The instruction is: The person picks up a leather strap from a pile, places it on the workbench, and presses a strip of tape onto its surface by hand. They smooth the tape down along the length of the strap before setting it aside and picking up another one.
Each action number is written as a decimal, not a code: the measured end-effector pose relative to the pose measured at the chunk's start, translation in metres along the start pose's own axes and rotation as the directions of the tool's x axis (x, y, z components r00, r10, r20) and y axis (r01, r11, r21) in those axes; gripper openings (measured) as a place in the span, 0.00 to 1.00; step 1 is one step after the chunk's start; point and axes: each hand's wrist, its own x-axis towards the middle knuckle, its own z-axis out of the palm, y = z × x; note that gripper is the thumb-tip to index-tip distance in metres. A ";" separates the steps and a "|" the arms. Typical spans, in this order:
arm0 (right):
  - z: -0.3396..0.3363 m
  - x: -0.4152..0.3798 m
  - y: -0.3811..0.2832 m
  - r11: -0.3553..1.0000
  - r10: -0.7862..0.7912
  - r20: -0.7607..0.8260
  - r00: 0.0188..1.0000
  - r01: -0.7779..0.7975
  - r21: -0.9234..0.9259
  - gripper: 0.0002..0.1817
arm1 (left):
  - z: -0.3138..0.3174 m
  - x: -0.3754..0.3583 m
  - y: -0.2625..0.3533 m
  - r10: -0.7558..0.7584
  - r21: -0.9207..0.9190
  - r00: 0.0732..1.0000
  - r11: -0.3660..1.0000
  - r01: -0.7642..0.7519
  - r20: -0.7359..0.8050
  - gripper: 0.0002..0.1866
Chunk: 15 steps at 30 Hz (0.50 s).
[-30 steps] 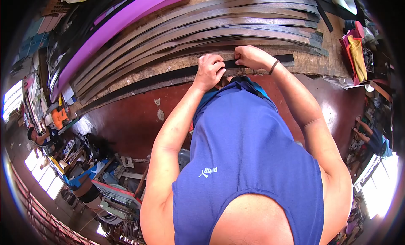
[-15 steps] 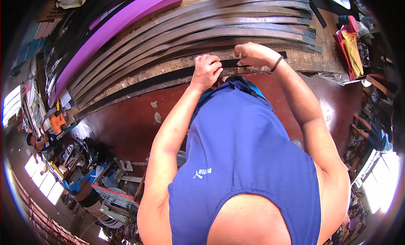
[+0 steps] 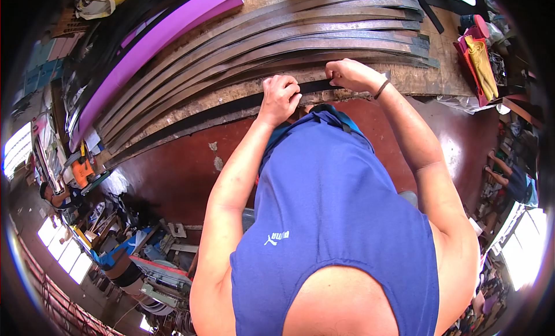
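Plainly, both the left hand [image 3: 278, 99] and right hand [image 3: 348, 74] pinch the black strip [image 3: 231, 106], whose thin edge could slip or nick fingers.

left hand [image 3: 279, 99]: fingers curled, knuckles up, arm stretched forward
right hand [image 3: 348, 75]: fisted, wrist bent, just beside the left

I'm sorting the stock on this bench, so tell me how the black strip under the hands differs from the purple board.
The black strip is thin, narrow and dark; the purple board is much wider, thicker and bright. The strip lies along the bench's near edge, with the left hand and right hand closed on it; the board lies at the far side, beyond the grey strips, untouched. Both are long and run the bench's length.
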 end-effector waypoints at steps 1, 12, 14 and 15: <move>0.000 0.000 0.000 1.000 0.000 -0.005 1.000 0.000 0.011 0.09 | 0.000 0.000 0.000 0.000 0.001 1.000 1.000 0.000 0.002 0.08; 0.008 0.001 -0.002 0.997 0.010 -0.034 0.999 -0.012 -0.073 0.12 | -0.001 0.000 0.002 -0.027 -0.017 1.000 0.999 0.027 -0.003 0.08; 0.010 0.001 -0.001 0.998 0.019 -0.062 0.998 -0.022 -0.050 0.12 | 0.000 -0.001 0.001 -0.038 -0.030 0.999 0.999 0.037 -0.010 0.09; 0.010 0.000 -0.001 0.999 0.025 -0.076 0.997 -0.028 -0.039 0.12 | 0.000 -0.001 0.001 -0.043 -0.037 0.999 0.998 0.043 -0.013 0.09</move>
